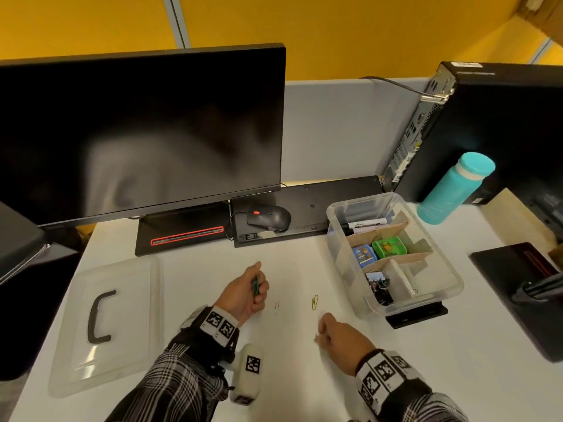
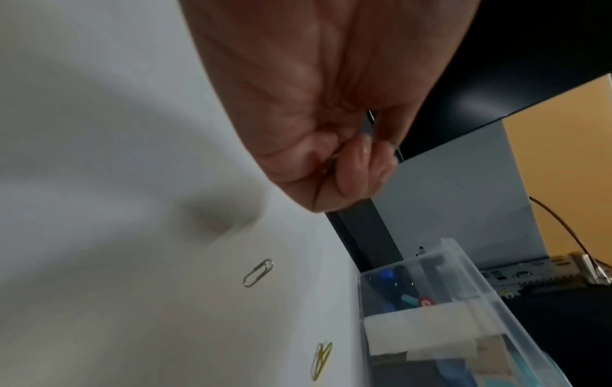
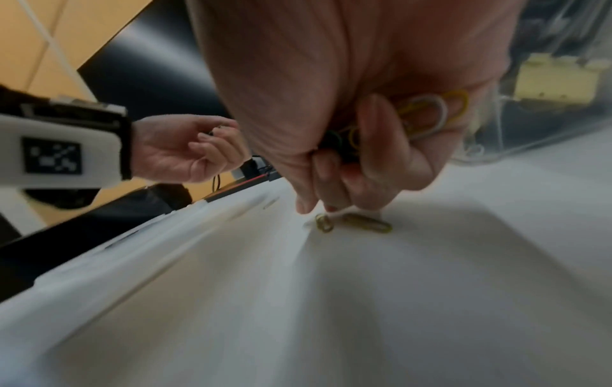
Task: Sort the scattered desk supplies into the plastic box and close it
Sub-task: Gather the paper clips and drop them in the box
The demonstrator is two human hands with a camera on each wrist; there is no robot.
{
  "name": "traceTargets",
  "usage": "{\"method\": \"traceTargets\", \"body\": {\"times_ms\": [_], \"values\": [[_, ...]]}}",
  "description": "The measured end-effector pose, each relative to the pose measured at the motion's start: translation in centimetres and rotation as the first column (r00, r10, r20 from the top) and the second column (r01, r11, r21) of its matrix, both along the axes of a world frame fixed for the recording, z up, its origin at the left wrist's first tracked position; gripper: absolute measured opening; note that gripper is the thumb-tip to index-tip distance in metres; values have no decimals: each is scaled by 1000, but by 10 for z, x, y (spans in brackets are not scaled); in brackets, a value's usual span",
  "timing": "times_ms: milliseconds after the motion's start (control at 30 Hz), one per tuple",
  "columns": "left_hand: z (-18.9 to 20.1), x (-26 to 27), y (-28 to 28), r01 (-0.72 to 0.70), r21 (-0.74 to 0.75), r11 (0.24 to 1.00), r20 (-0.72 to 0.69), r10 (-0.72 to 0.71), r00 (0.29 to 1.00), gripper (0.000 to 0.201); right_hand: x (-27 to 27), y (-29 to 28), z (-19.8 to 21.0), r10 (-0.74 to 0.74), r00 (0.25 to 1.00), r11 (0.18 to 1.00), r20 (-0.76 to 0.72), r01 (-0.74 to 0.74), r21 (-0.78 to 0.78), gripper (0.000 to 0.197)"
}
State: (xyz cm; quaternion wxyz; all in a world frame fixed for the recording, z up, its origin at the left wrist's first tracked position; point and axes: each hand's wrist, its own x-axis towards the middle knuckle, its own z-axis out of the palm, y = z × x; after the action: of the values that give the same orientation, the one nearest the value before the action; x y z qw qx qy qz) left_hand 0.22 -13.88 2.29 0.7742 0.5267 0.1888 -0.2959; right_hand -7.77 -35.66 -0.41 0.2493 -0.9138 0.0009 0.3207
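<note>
My left hand hovers above the white desk with its fingers curled round green paper clips. In front of my right hand a silver paper clip and a yellow paper clip lie loose on the desk. My right hand is down on the desk, holding a bunch of yellow and white clips in its curled fingers. Its fingertips touch two more yellow clips. The clear plastic box stands open at the right, with cardboard dividers, markers, small tins and binder clips inside.
The box's clear lid with a black handle lies flat at the left. A monitor, mouse and keyboard stand behind. A teal bottle and a black computer tower are at the far right.
</note>
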Motion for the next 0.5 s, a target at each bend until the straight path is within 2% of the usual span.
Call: {"method": "traceTargets", "body": {"times_ms": [100, 200, 300, 367, 400, 433, 467, 500], "values": [[-11, -1, -2, 18, 131, 991, -5, -17, 1000, 33, -7, 10, -1, 114, 992, 981, 58, -104, -163, 22], [-19, -3, -1, -18, 110, 994, -27, 21, 999, 29, -7, 16, 0, 141, 988, 963, 57, -124, -238, 28], [-17, -4, -1, -86, -26, 996, -87, 84, 993, 30, -4, 16, 4, 114, 993, 971, 8, -110, -214, 27], [-12, -4, -3, -92, -24, 995, -110, 89, 990, 33, -1, 12, 7, 75, 997, 994, -34, -77, -77, 19], [-11, -4, -4, -56, 55, 997, -94, 61, 994, 35, 1, 7, 8, 15, 998, 997, -65, -11, 70, 15], [-9, -4, -6, 24, 214, 976, -48, -14, 999, 37, 2, 2, 11, -83, 986, 961, -144, 118, 249, 17], [-9, -4, -8, 139, 442, 886, -4, -153, 988, 37, 3, -3, 16, -198, 939, 858, -282, 305, 413, 21], [-10, -6, -9, 232, 663, 711, 12, -320, 947, 37, 3, -9, 19, -279, 852, 683, -442, 500, 532, 25]]}}
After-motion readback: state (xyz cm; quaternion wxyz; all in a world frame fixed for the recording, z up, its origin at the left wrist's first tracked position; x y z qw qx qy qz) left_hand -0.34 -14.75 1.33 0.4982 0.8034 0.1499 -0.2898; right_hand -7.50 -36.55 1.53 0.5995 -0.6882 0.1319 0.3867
